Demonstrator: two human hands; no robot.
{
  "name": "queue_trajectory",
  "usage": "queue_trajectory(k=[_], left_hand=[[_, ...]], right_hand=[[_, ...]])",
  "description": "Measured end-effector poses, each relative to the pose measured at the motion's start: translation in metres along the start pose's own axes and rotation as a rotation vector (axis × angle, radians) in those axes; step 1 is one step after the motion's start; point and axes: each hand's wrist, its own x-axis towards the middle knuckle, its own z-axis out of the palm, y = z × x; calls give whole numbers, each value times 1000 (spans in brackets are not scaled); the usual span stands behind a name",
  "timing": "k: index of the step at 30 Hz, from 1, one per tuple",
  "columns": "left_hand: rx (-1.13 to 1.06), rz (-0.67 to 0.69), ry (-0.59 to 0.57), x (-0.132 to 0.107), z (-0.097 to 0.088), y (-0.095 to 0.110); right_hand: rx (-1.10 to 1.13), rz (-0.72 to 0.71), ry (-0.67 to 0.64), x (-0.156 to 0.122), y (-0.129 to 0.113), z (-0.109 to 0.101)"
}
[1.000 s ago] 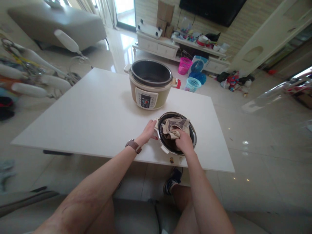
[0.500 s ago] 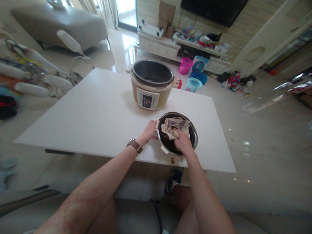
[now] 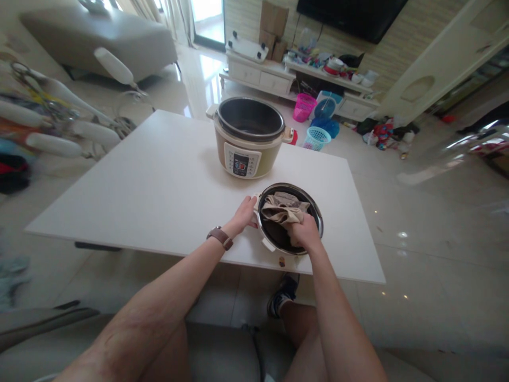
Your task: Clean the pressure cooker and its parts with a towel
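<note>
The pressure cooker lid [image 3: 320, 225] lies upside down near the front edge of the table, its dark inner side facing up. My left hand [image 3: 245, 213] grips the lid's left edge by a pale handle, fingers curled around it. Inside the lid, my right hand [image 3: 305, 232] is closed on a crumpled beige and brown cloth [image 3: 282, 208], pressing it against the inner surface. Beyond the lid stands the electric pressure cooker [image 3: 246, 146], without its lid, its dark inner pot showing and its control panel facing me.
The white table [image 3: 139, 180] carries the cooker and lid. Small brown crumbs [image 3: 282, 261] lie by the table's front edge. On the floor behind are a pink basket [image 3: 304, 107] and a light blue basket [image 3: 316, 138]. A lamp with white shades [image 3: 115, 66] stands at the left.
My right hand has shifted slightly rightward inside the lid, and the cloth has folded into a different shape. My left hand keeps its place on the lid's edge.
</note>
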Motion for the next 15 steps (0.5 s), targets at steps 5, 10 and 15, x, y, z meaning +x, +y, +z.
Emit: queue_trajectory(k=[5,10,15], left_hand=[[4,-10,-1,-1,2,2],[-1,0,8,0,3,2],[-23,-30,21,1,0,-1]], right_hand=[[105,31,247,2,7,4],[-73,-187,-150,-5,-7,11],[-192,-156,-239,-6,6,-6]])
